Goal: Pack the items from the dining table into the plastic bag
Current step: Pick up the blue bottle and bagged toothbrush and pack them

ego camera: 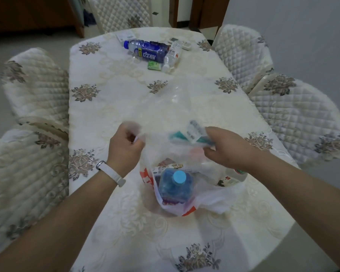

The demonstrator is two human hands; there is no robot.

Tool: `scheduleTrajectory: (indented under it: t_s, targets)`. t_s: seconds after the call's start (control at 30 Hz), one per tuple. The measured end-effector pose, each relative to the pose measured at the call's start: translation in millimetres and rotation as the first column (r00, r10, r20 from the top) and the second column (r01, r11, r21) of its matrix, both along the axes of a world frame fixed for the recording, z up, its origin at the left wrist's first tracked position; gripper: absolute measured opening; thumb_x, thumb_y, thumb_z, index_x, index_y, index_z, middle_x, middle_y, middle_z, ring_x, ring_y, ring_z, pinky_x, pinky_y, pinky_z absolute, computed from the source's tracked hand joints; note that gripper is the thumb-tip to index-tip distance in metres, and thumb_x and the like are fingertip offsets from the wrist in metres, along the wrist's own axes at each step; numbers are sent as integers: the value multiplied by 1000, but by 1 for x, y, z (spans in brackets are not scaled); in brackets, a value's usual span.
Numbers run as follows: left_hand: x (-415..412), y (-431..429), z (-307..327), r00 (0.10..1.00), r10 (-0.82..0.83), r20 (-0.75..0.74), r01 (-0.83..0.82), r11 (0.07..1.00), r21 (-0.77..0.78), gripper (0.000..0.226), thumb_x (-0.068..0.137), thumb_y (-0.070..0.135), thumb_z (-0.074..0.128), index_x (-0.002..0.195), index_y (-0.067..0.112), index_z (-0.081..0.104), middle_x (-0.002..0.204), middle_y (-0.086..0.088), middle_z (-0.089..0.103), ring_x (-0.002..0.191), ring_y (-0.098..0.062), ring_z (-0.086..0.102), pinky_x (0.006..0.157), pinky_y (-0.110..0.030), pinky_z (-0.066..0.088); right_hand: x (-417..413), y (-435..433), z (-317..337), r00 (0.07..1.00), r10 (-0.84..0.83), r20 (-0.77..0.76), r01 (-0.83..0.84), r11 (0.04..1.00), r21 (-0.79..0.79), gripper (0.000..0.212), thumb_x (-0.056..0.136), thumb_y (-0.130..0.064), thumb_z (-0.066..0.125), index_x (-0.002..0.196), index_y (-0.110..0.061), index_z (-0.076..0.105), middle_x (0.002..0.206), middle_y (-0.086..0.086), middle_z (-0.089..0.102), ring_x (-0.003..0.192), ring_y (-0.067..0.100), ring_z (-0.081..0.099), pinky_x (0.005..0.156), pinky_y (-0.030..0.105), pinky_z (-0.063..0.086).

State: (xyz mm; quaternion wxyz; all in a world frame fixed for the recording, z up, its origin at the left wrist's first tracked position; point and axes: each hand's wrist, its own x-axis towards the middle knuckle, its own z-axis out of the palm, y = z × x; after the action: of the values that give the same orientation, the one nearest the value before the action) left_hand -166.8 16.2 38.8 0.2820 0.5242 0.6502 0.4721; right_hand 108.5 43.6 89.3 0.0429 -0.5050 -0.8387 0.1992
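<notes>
**Bag mouth held open; remaining items beyond it**

Left hand (124,148) grips the plastic bag (210,195) at its left rim. Right hand (222,148), at the right rim, pinches a teal packet (180,135). Well beyond the bag, a blue bottle (151,51) lies crosswise, cap leftward; the left hand appears nearer.

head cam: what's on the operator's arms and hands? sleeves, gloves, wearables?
No gloves: left hand and right hand are both bare, with no rings visible. Left forearm and right forearm are uncovered to the frame edge, no sleeves in view. The only wearable is a white band on the left wrist, with a metallic loop.
</notes>
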Motion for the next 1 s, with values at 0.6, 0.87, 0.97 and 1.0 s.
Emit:
scheduleTrajectory:
  t_s: [0.6,0.87,0.97,1.0]
  targets:
    - [-29,5,24,955,-179,-236,109,953,-283,6,87,29,68,86,23,68,74,7,63,70,-11,57,64,-28,45,-48,59,-71,834,113,541,-101,994,-52,31,87,-8,51,115,-21,57,94,-1,61,81,20,58,73,35,53]
    - [-12,17,28,982,24,188,-6,996,-94,22,100,18,49,79,13,55,72,-4,65,57,-10,59,60,-20,47,-54,74,-97,814,52,578,53,985,-162,30,93,-7,49,121,-12,57,91,3,55,82,25,56,71,35,50]
    - [-2,27,26,919,57,390,-30,997,-75,18,102,15,46,85,15,54,85,-5,70,66,-16,67,64,-21,49,-54,70,-97,834,56,548,-15,997,-80,28,89,-5,49,115,-13,58,90,3,57,80,23,56,72,36,54]
    - [1,30,26,906,49,421,-19,997,-74,17,101,13,46,87,16,54,89,-4,70,69,-17,69,66,-22,49,-52,67,-97,849,56,525,-42,998,-39,28,89,-7,50,115,-14,57,93,4,59,81,24,57,72,37,55]
